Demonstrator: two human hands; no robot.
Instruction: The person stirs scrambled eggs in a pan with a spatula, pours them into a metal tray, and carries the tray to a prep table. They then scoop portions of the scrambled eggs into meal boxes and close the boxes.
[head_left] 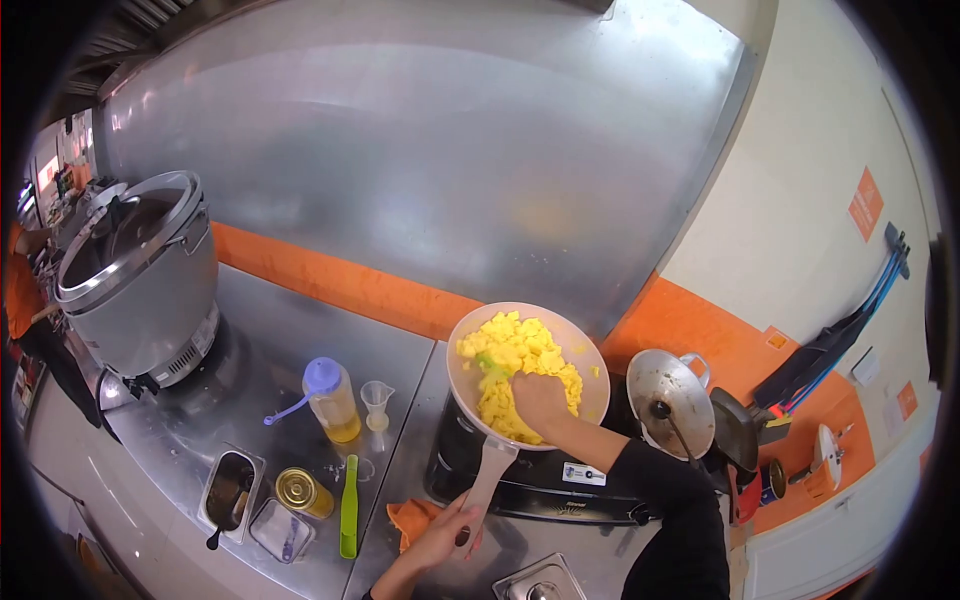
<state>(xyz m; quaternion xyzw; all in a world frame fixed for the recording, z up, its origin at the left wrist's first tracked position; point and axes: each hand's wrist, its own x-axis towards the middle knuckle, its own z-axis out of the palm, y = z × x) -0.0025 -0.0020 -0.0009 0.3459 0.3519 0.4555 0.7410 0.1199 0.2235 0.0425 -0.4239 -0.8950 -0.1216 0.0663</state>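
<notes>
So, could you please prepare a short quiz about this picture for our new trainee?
1. Which hand grips the handle of the pan?
2. True or false: in the picture, the large grey cooker stands to the right of the pan.
3. Choose the colour of the cloth near the handle's end: (a) blue, (b) orange, (c) white.

Key: 1. The left hand. 2. False; it stands to the left. 3. (b) orange.

large grey cooker [150,310], purple-capped bottle [335,408] beside clear measuring cup [376,395], gold-lidded jar [304,493], orange wall sign [866,205]
</notes>
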